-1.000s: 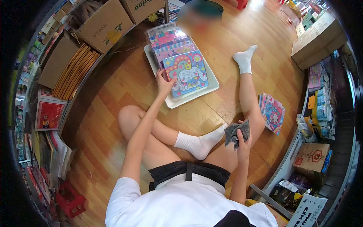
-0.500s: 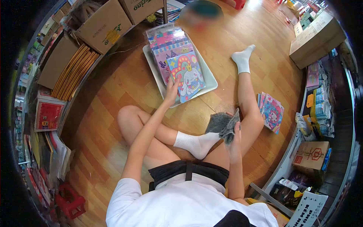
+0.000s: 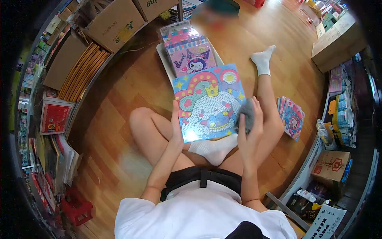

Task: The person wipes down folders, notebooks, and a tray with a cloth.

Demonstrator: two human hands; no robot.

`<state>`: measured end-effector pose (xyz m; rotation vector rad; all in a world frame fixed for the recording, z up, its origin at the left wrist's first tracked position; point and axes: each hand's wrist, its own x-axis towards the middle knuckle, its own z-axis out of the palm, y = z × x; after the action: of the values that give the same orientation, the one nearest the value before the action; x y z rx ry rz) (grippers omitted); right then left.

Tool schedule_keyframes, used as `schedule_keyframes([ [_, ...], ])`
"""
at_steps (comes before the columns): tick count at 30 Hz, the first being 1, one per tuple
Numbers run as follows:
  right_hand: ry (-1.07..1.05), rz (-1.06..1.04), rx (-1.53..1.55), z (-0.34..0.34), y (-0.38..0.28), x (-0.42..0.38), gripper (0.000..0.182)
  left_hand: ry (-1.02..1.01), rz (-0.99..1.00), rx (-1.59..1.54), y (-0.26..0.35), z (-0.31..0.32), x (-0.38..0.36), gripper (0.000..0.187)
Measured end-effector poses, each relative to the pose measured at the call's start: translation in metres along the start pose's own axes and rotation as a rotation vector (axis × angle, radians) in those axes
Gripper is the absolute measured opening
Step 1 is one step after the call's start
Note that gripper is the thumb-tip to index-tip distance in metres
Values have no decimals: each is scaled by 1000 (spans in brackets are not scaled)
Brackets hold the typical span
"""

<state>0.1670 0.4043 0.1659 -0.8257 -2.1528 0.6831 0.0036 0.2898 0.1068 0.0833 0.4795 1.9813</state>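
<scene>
My left hand grips the left edge of a square cartoon picture, which shows a white character with a crown in a dotted, mosaic-like pattern. The picture is held up above my folded leg, face toward me. Bunched in my right hand is a grey cloth, up against the picture's right edge. Behind the picture, a white tray holds a pile of similar pictures, a purple one on top. The picture hides the tray's near part.
Another stack of cartoon pictures lies on the wooden floor beyond my right knee. Shelves with cardboard boxes curve along the left. Packed goods and a carton fill the right shelf. A red stool stands at lower left.
My left hand has lifted the picture from the tray's pile and brought it nearer, over my leg. My right hand has raised the grey cloth to the picture's right edge.
</scene>
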Motion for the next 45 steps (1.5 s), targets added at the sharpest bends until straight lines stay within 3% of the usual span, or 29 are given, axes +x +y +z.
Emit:
schedule_keyframes([
  [4,-153,-27,-56,15,19,-13,54,40,41,-15,-3,14,-14,71],
  [7,-265,-175,-170,34,0,-34,67,-35,-30,-63,-15,7,-18,71],
  [8,-309,-196,-10,45,-20,-44,72,-60,-51,-64,-21,1,-18,71],
  [9,-374,-253,58,54,-38,-51,79,-396,-185,-591,-37,-20,-16,70],
  [11,-433,-275,33,59,-61,-62,73,-435,101,-610,-56,-14,-22,73],
  [13,-374,-211,-20,53,-61,-51,72,-333,155,-422,-48,0,-24,74],
  [15,-260,-138,-172,39,-34,-25,75,-93,-16,-34,-18,16,-28,74],
  [17,-37,-34,-146,36,6,-9,80,-129,-1,53,-14,18,-35,75],
  [20,38,-33,-13,33,3,-7,86,-144,-12,73,-21,15,-38,73],
  [22,-107,-155,20,36,-23,-21,86,-132,-27,60,-34,4,-36,71],
  [24,-299,-253,121,39,-52,-40,88,-425,142,-600,-59,8,-27,68],
  [27,-372,-309,150,41,-57,-40,83,-42,539,-532,-79,26,-40,69],
  [29,-359,-245,37,32,-44,-23,82,-188,104,-366,-42,6,-39,72],
  [30,-257,-176,-9,27,-29,-11,81,-261,-109,-281,-28,-1,-37,73],
  [31,-156,-111,-56,23,-14,1,80,-40,-80,131,-18,20,-44,76],
  [33,-32,36,-43,22,12,15,81,9,-84,166,-19,20,-46,77],
  [35,-98,-80,-28,30,8,11,83,-46,-110,113,-25,12,-48,75],
  [38,-275,-253,122,46,-32,-5,88,116,-146,336,-33,10,-49,70],
  [39,-341,-290,194,47,-44,-11,90,194,-89,543,-34,5,-57,67],
  [42,-511,-444,152,46,-49,-7,89,186,-52,576,-30,-7,-61,69],
  [45,-337,-248,14,39,-22,17,80,58,-105,320,-15,1,-60,70],
])
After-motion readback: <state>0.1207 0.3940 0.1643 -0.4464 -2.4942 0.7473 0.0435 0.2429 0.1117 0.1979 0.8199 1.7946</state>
